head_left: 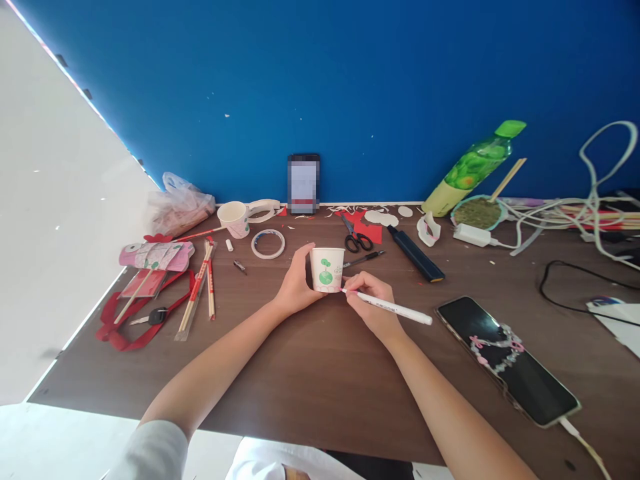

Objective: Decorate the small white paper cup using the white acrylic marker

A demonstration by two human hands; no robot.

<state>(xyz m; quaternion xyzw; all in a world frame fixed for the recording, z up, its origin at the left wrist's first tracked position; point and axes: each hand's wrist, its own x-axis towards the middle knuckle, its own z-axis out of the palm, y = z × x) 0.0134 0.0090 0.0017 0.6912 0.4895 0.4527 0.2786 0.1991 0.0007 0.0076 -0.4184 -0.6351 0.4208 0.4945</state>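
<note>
Grips a green-printed, tapered white paper cup (325,273) in the left hand (299,283); holds a slim white marker (403,311) in the right hand (374,316), tip-first at the cup's base.

A big blue panel (380,80) is standing behind a dark brown desk (300,380). A thin bright edge (35,36) is slanting down the panel's left side, and 3 small dark bits (61,60) are sitting along it. A white surface (50,200) is filling the far left; wall or floor, I cannot tell.
</note>
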